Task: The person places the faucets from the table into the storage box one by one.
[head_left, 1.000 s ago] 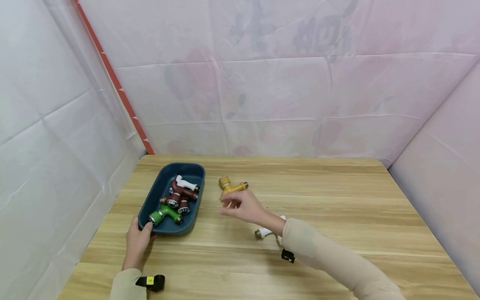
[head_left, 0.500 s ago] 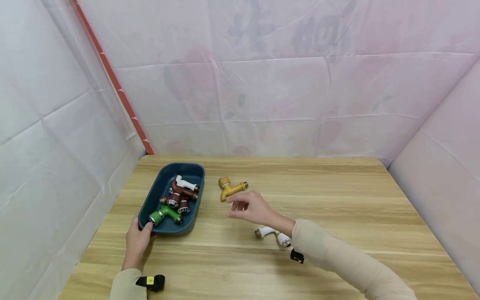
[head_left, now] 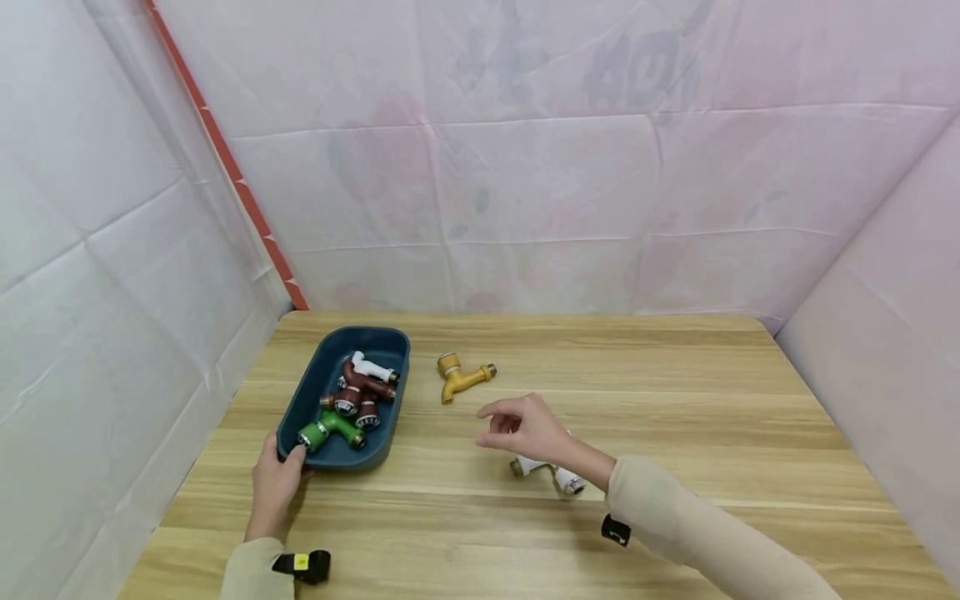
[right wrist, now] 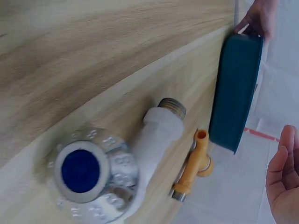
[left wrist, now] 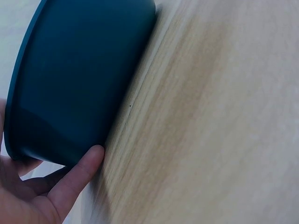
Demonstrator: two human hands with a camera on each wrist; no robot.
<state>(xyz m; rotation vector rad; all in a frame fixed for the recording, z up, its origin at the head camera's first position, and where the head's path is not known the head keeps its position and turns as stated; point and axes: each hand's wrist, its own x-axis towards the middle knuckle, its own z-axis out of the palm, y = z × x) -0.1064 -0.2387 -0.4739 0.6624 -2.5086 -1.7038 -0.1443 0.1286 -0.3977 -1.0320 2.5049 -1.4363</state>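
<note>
My left hand (head_left: 276,483) holds the near left corner of a dark teal plastic tub (head_left: 318,385), thumb on the rim; the left wrist view shows fingers against its outer wall. Inside lie a green tap (head_left: 339,422), brown taps (head_left: 367,383) and a white tap (head_left: 371,367), partly overlapping. Over the table my right hand (head_left: 528,432) hovers with loosely curled fingers and nothing in them. Just below it lies another white tap (head_left: 567,481), partly hidden by the hand and wrist; its round end shows a blue disc in the right wrist view. A yellow tap (head_left: 465,381) rests right of the tub.
The wood-grain table (head_left: 712,400) runs up to white sheeting (head_left: 555,183) at the back and both sides. A red strip (head_left: 225,150) slants down the back left corner. Black wrist cameras (head_left: 318,567) are strapped to both wrists.
My right hand has drawn back from beside the yellow tap, rightward and nearer, towards the white tap on the table. The left hand and the tub have stayed in place.
</note>
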